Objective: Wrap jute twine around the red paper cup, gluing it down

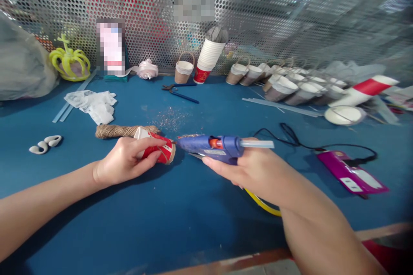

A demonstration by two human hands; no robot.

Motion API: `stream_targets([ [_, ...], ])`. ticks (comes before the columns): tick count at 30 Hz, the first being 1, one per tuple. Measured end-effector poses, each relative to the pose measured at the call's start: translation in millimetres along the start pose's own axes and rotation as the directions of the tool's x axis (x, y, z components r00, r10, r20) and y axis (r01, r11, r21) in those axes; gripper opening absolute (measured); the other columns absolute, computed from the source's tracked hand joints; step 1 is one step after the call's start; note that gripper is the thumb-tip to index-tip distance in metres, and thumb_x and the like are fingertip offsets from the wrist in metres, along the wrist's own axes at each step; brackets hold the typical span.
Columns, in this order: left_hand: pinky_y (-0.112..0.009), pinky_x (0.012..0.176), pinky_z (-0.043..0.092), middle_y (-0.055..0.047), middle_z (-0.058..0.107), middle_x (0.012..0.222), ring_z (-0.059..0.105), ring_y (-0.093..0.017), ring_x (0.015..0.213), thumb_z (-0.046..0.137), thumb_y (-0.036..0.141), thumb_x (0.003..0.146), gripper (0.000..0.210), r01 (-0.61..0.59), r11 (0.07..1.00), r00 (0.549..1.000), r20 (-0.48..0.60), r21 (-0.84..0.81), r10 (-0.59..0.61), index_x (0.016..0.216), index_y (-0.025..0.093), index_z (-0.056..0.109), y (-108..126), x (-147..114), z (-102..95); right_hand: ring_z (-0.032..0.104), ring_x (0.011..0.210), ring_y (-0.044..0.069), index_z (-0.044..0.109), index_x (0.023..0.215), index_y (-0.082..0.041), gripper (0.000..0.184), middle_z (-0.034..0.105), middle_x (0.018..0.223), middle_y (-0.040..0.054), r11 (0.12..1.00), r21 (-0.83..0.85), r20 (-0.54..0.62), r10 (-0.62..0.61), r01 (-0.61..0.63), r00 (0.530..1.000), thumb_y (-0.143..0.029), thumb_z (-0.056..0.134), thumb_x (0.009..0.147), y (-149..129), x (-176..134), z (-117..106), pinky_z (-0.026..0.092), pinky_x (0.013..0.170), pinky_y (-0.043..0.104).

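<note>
The left forearm is laid in from the left edge, and the left hand (125,159) is held palm down, with a small red-and-white cup (168,153) gripped under its fingers and thumb. The cup is tipped on its side near the middle of the counter (193,215), its base turned toward the right hand (254,167). By that hand, at the end of an arm reaching in from the lower right, a blue glue gun (200,144) is gripped, its nozzle pointed left at the cup's base; whether the two are touching cannot be told. The right thumb is stretched along the gun's underside.

Most of the right fingers are hidden behind the gun, as is its handle. The cup is partly covered by the left fingers, and a roll of twine (112,131) behind it is partly blocked. A yellow strip (261,204) is cut off from sight by the right forearm; what it belongs to cannot be made out. Both arms are cropped by the frame, and the upright screen (111,47) is blurred.
</note>
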State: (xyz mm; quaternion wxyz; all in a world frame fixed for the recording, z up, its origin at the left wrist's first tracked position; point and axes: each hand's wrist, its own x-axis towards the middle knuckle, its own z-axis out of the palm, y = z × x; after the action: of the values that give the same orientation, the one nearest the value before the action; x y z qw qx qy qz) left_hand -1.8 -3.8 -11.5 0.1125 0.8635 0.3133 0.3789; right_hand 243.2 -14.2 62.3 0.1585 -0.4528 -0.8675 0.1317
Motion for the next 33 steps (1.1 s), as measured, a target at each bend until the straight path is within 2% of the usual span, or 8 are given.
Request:
stream_targets([
  [6,-0.015,0.042,0.036,0.008,0.049,0.045,0.041,-0.006,0.039,0.050,0.020,0.086,0.020,0.003,1.000,1.000,-0.006,-0.009,-0.003,0.102,0.012,0.059,0,0,0.4,0.037,0.038,0.009,0.046,0.056,-0.020,0.023,0.044,0.044,-0.0045,1.000,-0.010,0.015,0.028,-0.028,1.000,-0.024,0.050,0.079,1,2,1,0.033,0.040,0.022],
  [13,-0.014,0.045,0.039,0.010,0.042,0.040,0.040,-0.006,0.037,0.051,0.019,0.085,0.023,0.042,0.999,0.999,-0.001,-0.035,-0.042,0.104,0.010,0.059,-1,0,0.7,0.037,0.040,0.008,0.049,0.058,-0.019,0.022,0.046,0.048,-0.0036,1.000,0.008,-0.023,-0.002,0.002,1.000,-0.025,0.049,0.079,0,-5,1,0.033,0.041,0.022],
  [19,-0.014,0.041,0.036,0.010,0.041,0.041,0.038,-0.006,0.036,0.050,0.019,0.086,0.020,0.007,1.000,1.000,-0.014,-0.019,-0.008,0.102,0.012,0.059,1,1,0.2,0.035,0.041,0.010,0.056,0.063,-0.018,0.024,0.043,0.046,-0.0030,0.975,-0.163,0.025,-0.148,0.150,0.989,-0.022,0.043,0.082,3,-1,1,0.030,0.042,0.025],
  [22,-0.015,0.042,0.036,0.011,0.039,0.039,0.036,-0.006,0.036,0.051,0.019,0.085,0.022,0.032,0.999,0.999,-0.005,-0.022,-0.033,0.103,0.011,0.059,0,0,0.5,0.038,0.043,0.010,0.050,0.060,-0.019,0.023,0.046,0.049,-0.0026,0.992,-0.100,-0.019,-0.085,0.083,0.996,-0.025,0.047,0.082,2,-6,1,0.033,0.043,0.023],
  [25,-0.016,0.047,0.041,0.009,0.045,0.042,0.040,-0.006,0.038,0.050,0.019,0.085,0.023,0.058,0.998,0.998,-0.002,-0.035,-0.058,0.104,0.010,0.060,0,0,0.8,0.040,0.043,0.009,0.048,0.059,-0.019,0.023,0.046,0.050,-0.0035,1.000,-0.012,-0.013,-0.013,0.013,1.000,-0.025,0.050,0.081,1,-9,1,0.035,0.044,0.022],
  [28,-0.016,0.046,0.041,0.007,0.051,0.046,0.044,-0.006,0.040,0.050,0.020,0.086,0.022,0.045,0.999,0.999,-0.003,-0.024,-0.045,0.103,0.011,0.059,0,0,0.7,0.039,0.042,0.010,0.054,0.062,-0.019,0.020,0.044,0.048,-0.0034,0.999,-0.025,-0.012,-0.034,0.034,0.999,-0.025,0.048,0.080,1,-5,2,0.036,0.044,0.023],
  [33,-0.014,0.043,0.038,0.009,0.047,0.042,0.041,-0.006,0.037,0.050,0.019,0.085,0.021,0.009,1.000,1.000,-0.010,-0.011,-0.009,0.104,0.013,0.059,0,1,0.1,0.037,0.041,0.010,0.058,0.065,-0.018,0.020,0.041,0.044,-0.0040,0.995,-0.069,-0.003,-0.071,0.070,0.997,-0.025,0.046,0.080,2,-2,0,0.033,0.042,0.023],
])
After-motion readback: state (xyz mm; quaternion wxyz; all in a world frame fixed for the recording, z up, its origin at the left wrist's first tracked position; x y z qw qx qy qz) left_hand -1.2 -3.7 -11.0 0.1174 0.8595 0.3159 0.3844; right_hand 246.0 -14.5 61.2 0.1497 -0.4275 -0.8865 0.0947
